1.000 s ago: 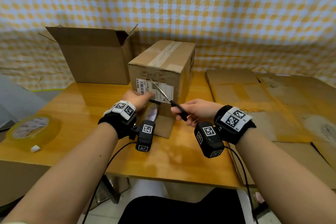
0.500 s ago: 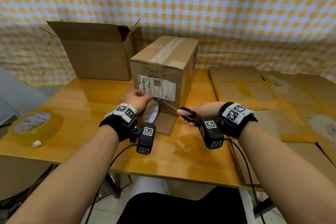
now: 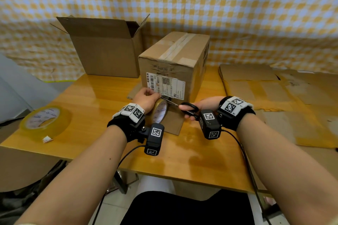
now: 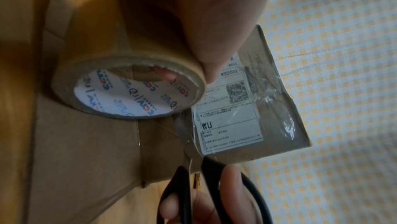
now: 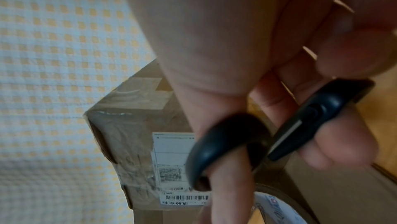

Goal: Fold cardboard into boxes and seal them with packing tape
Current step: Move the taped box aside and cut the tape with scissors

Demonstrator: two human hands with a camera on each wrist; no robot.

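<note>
head view showed the left hand [image 3: 146, 97] gripping a brown tape roll [image 3: 159, 111] against the sealed box [image 3: 175, 64] while the right hand [image 3: 204, 105] held black scissors [image 3: 186, 107], fingers through the handles.

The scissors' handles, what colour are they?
Black, on the metal-bladed scissors; clearest in the left wrist view.
</note>
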